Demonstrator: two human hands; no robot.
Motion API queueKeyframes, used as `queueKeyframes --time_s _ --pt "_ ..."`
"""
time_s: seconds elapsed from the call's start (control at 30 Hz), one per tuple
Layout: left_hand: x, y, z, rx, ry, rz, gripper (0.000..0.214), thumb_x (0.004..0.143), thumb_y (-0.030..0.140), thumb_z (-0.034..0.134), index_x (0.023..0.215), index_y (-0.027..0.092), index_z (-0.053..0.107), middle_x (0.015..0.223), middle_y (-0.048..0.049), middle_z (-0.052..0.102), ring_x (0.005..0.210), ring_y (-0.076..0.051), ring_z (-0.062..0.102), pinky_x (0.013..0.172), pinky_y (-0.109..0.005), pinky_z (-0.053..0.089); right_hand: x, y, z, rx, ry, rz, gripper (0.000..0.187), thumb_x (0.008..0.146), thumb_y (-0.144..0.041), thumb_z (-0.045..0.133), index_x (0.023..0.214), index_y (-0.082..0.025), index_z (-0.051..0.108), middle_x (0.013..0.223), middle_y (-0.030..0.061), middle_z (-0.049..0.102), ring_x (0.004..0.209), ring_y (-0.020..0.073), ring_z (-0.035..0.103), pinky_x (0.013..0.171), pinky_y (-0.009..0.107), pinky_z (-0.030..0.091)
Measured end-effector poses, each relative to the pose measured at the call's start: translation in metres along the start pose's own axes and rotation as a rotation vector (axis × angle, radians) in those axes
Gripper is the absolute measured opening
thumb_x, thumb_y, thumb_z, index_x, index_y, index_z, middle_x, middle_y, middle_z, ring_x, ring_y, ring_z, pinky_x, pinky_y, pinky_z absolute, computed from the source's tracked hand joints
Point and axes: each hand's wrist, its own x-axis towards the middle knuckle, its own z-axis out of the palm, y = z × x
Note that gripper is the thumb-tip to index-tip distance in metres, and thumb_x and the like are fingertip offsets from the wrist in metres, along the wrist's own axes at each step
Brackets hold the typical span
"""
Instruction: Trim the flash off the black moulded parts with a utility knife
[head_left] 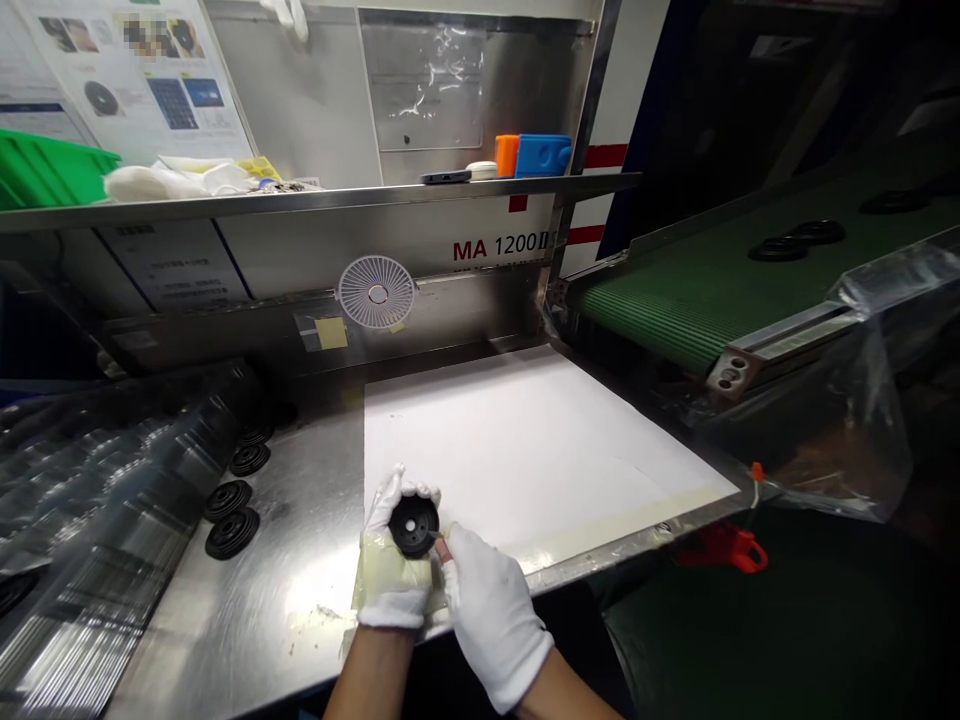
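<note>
Left white-gloved hand (388,572) closed around a round black rubber disc (414,524), held over the bench; right white-gloved hand (491,615) touching its lower rim. More black discs (229,500) lie on the stainless steel bench (247,590), left of a white paper sheet (525,450).

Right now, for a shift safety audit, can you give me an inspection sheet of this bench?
Surface: stainless steel bench with a white sheet on it.
Job's things: black moulded disc in hand; matching black discs lie on the steel left of the sheet.
Clutter: clear plastic sheeting at left; clear plastic bag at right.
Hands: gloved left hand holds the disc; gloved right hand touches its edge.
Cables: nothing seen.
Surroundings: green conveyor belt carrying black discs; wire-guarded fan; steel shelf with a green bin.
</note>
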Motion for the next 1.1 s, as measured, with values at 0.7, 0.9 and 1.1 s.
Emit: queueKeyframes --time_s 0.7,0.9,1.1 --pt "-0.018 0.005 -0.006 0.203 -0.144 0.075 0.018 0.076 0.020 0.059 0.093 0.015 0.064 0.072 -0.0017 0.055 0.068 -0.014 0.055 0.064 -0.028 0.049 -0.008 -0.003 -0.007 0.040 -0.086 -0.063 0.021 0.090 -0.023 0.035 0.081 -0.023 0.055 0.070 -0.0008 0.063 0.061 0.0167 0.056 0.055 0.029 0.028" --pt "-0.018 0.008 -0.003 0.180 -0.143 0.038 0.017 0.076 0.020 0.058 0.091 0.015 0.064 0.072 -0.0013 0.055 0.068 -0.014 0.054 0.062 -0.028 0.049 -0.002 -0.001 -0.012 0.016 -0.047 -0.037 0.018 0.089 -0.021 0.037 0.083 -0.024 0.054 0.072 -0.0012 0.063 0.064 0.0167 0.057 0.058 0.029 0.029" --pt "-0.016 0.003 -0.001 0.125 -0.075 0.093 0.017 0.076 0.022 0.060 0.091 0.016 0.064 0.069 0.0002 0.055 0.066 -0.013 0.055 0.062 -0.026 0.050 -0.002 -0.007 -0.009 0.012 -0.047 -0.042 0.017 0.089 -0.020 0.040 0.082 -0.024 0.055 0.070 -0.0019 0.063 0.061 0.0162 0.057 0.055 0.029 0.027"
